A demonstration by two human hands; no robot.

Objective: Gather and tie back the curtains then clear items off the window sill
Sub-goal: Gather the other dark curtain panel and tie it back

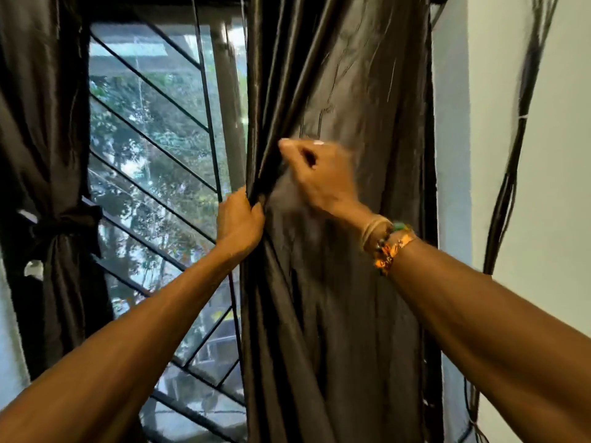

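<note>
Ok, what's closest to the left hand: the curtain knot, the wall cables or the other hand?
1. right hand, just up-right of the left hand, both on the right curtain.
2. curtain knot, far left.
3. wall cables, far right.

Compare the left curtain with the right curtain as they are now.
The left curtain is gathered and cinched by a knotted tie; the right curtain hangs untied. No hand touches the left curtain; the left hand grips the right curtain's inner edge. Both are dark, shiny fabric.
</note>
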